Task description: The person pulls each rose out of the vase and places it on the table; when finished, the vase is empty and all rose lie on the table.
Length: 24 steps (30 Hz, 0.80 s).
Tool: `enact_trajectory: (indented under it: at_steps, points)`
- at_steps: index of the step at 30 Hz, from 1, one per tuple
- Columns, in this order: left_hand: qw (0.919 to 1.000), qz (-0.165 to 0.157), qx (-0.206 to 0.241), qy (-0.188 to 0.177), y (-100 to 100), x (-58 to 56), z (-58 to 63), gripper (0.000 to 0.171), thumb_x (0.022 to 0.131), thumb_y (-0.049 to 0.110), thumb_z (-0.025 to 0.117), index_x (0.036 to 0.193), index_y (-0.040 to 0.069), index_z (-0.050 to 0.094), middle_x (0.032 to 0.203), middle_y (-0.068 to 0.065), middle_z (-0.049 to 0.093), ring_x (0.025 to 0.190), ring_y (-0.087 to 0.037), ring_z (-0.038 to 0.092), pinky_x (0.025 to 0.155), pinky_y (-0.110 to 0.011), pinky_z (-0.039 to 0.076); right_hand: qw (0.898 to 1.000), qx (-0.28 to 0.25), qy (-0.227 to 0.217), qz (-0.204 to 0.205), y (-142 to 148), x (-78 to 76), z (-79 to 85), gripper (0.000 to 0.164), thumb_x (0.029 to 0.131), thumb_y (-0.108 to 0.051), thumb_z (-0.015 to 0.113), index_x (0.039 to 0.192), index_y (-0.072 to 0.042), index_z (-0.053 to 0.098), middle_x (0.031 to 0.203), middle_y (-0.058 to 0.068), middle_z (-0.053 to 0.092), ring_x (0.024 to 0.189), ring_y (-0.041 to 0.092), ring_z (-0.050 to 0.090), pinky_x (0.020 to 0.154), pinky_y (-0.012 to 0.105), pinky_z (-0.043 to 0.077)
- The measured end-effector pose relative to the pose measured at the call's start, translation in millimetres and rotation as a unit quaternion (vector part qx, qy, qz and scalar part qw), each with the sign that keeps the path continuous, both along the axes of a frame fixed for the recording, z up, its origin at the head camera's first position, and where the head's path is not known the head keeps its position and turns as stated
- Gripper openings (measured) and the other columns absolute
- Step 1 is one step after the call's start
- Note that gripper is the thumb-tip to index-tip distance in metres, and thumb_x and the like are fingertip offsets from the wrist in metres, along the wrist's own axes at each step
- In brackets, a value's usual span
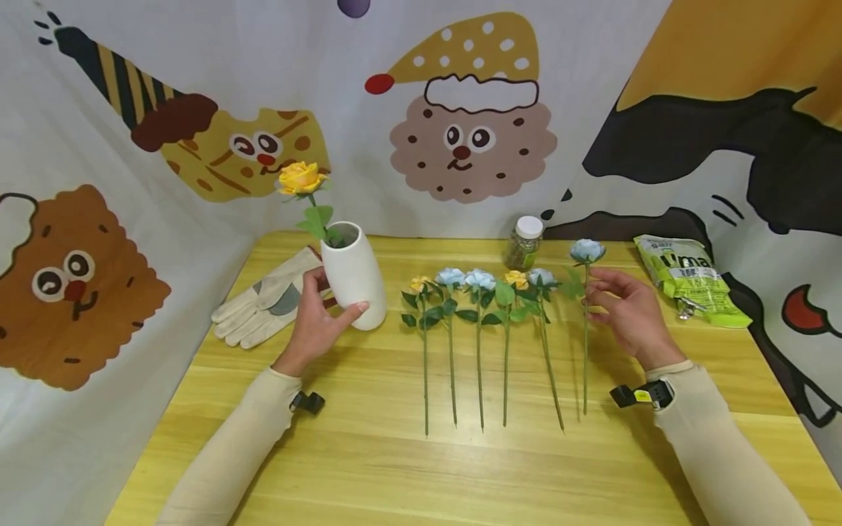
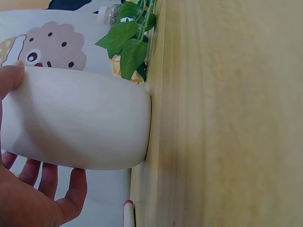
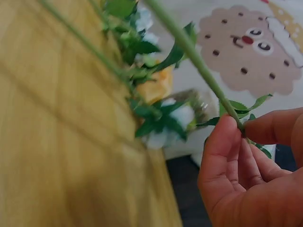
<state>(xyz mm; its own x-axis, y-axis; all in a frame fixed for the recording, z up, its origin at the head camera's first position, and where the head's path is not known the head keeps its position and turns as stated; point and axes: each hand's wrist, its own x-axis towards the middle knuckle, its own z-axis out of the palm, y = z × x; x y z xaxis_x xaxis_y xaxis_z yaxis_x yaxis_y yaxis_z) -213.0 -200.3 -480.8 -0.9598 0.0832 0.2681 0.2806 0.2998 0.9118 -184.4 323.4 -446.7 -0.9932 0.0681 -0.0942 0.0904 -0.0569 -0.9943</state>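
A white vase (image 1: 354, 281) stands on the table with one yellow rose (image 1: 302, 179) leaning out of its mouth. My left hand (image 1: 319, 318) grips the vase from the left side, thumb across its front and fingers behind. In the left wrist view the vase (image 2: 85, 118) fills the space between thumb and fingers. My right hand (image 1: 625, 310) pinches the stem of a blue rose (image 1: 588, 251) just below its leaves, the flower held upright. The right wrist view shows thumb and fingertips closed on this green stem (image 3: 203, 71).
Several artificial roses lie in a row, including a yellow rose (image 1: 421, 283) and a blue rose (image 1: 480, 279). Behind them stands a white-capped jar (image 1: 524, 245). A green packet (image 1: 691, 281) lies right, work gloves (image 1: 266, 303) left. A printed curtain (image 1: 355, 146) hangs along the table's back.
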Motion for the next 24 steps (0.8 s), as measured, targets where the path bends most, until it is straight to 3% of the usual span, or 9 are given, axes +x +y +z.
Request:
enact_trajectory:
  at_steps: [8,15,19,24]
  points:
    - [1.0,-0.001,0.003,-0.001,0,0.9,2.1,0.083,0.087,0.015,0.086,0.15,0.005,0.032,0.146,-0.015,0.044,0.133,-0.034,0.05,0.105,-0.059,0.05,0.998,0.022,-0.043,0.036,17,-8.5,-31.9,0.035,0.103,-0.002,0.063,0.137,-0.007,0.055,0.107,-0.006,0.07,0.084,0.008,0.069,0.065,0.027,0.063]
    - [1.0,-0.001,-0.008,0.004,0,0.1,1.3,0.084,0.088,0.017,0.086,0.151,0.006,0.032,0.148,-0.015,0.044,0.133,-0.032,0.05,0.105,-0.059,0.051,0.995,0.015,-0.079,0.055,18,-14.9,-41.7,0.035,0.101,0.004,0.061,0.132,-0.007,0.05,0.102,-0.006,0.07,0.081,0.011,0.072,0.066,0.029,0.064]
    - [0.9999,-0.001,-0.013,0.003,0,0.4,0.7,0.084,0.089,0.018,0.086,0.152,0.007,0.031,0.148,-0.015,0.044,0.133,-0.03,0.05,0.104,-0.058,0.051,0.991,0.068,-0.098,0.068,17,-17.9,-42.0,0.044,0.103,-0.003,0.062,0.143,0.0,0.044,0.106,-0.007,0.067,0.085,0.011,0.073,0.071,0.029,0.065]
    - [0.9999,-0.001,-0.013,0.007,-1,0.5,-0.5,0.084,0.089,0.019,0.086,0.151,0.007,0.031,0.148,-0.014,0.044,0.133,-0.029,0.05,0.104,-0.058,0.052,0.977,0.163,-0.111,0.079,17,-18.6,-40.7,0.054,0.105,-0.009,0.06,0.152,0.009,0.04,0.104,-0.012,0.066,0.084,0.009,0.073,0.075,0.031,0.065]
